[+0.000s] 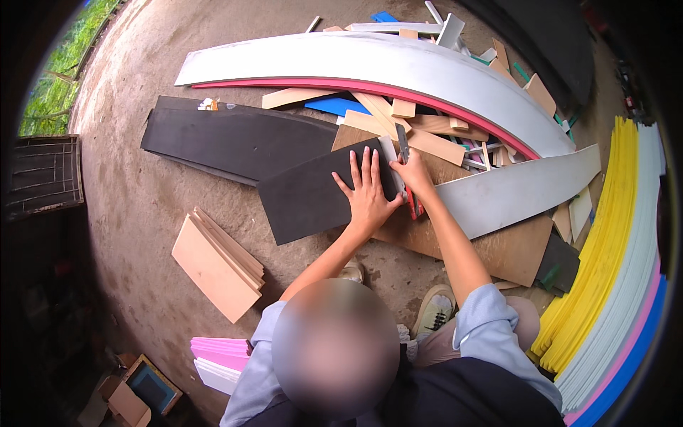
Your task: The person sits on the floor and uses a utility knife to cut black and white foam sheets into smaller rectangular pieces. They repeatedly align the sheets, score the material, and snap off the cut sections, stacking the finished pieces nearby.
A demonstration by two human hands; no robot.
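My left hand [368, 193] lies flat with fingers spread on a black foam sheet [302, 203], pressing near its right edge. In my right hand [415, 174] is what looks like a utility knife [403, 142], grey at its far end and red below the palm. The knife is beside the black sheet's right edge, along a narrow pale strip [388, 158]. Under both lies a brown board [505, 249]. My right fingers are closed around the tool and hide its middle; whether the blade touches the sheet cannot be made out.
Larger black sheets [235, 139] lie to the left. A long white curved sheet [341, 57] arches over offcuts [437, 146]. Another pale sheet [526, 185] rests on the board's right. Tan pieces [213, 267] and pink pieces [217, 350] lie nearer; yellow sheets [601, 235] are stacked at right.
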